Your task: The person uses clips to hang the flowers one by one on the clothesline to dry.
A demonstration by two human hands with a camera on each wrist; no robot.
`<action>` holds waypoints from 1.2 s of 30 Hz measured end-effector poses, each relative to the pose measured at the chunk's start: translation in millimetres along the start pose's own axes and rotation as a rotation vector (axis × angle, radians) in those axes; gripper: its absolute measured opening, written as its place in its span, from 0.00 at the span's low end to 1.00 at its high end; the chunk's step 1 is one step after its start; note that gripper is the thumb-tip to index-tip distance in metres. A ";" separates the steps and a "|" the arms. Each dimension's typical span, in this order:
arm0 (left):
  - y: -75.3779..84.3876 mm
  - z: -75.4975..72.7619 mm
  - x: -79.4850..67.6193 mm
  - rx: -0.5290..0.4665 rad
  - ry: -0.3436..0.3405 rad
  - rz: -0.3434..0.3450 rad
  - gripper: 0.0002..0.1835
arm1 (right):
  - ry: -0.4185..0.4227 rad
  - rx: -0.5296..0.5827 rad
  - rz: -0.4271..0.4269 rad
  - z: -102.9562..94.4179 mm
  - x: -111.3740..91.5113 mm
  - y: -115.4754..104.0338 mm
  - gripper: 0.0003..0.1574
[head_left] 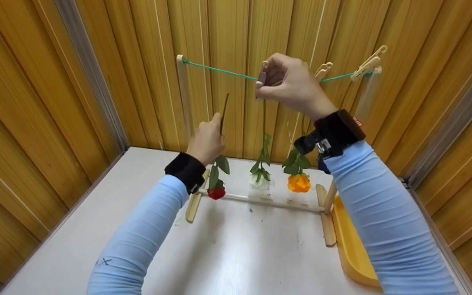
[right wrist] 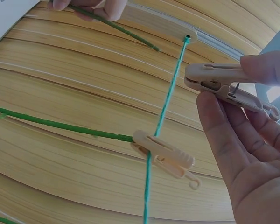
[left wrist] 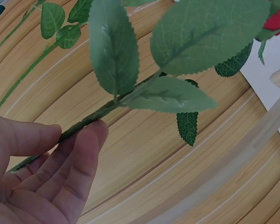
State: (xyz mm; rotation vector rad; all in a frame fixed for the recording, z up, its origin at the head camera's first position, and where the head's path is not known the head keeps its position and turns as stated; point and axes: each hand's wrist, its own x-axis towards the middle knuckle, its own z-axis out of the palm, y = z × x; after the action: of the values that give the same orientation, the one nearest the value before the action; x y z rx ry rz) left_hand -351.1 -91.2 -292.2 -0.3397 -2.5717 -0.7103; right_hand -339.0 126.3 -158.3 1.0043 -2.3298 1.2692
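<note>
My left hand [head_left: 207,139] pinches the stem [left wrist: 86,120] of a red rose [head_left: 216,191], its bloom hanging down and the bare stem end pointing up below the green string [right wrist: 170,93]. Between thumb and fingers, my right hand [head_left: 293,84] holds a beige clothespin [right wrist: 224,84] close beside the string. Another clothespin [right wrist: 161,154] sits on the string and grips the stem of a white rose [head_left: 260,180], which hangs upside down. To its right an orange rose [head_left: 299,183] hangs the same way, under a further clothespin [head_left: 324,70] partly hidden by my right hand.
A wooden stand holds the string between its left post [head_left: 183,94] and right post [head_left: 368,96]; its feet rest on the white table [head_left: 236,254]. One more clothespin [head_left: 367,67] is clipped near the right post. A yellow tray [head_left: 348,258] lies at the right, partly behind my sleeve.
</note>
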 end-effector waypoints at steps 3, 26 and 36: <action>-1.9 -0.6 5.6 -0.017 -0.013 -0.019 0.21 | 0.010 0.002 -0.008 0.5 7.7 -4.5 0.11; -2.0 -12.9 35.5 -0.075 -0.067 -0.138 0.24 | 0.213 -0.015 0.065 41.0 67.1 -12.1 0.09; 1.8 -13.4 42.8 -0.120 -0.074 -0.165 0.27 | 0.267 0.018 0.143 49.4 69.3 0.9 0.09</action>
State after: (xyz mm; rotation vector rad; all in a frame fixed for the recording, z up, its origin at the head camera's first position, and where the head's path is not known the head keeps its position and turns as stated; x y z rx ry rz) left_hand -383.0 -92.0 -260.6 -0.1965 -2.6557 -0.9299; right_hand -385.7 55.8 -148.1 0.6373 -2.2175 1.3852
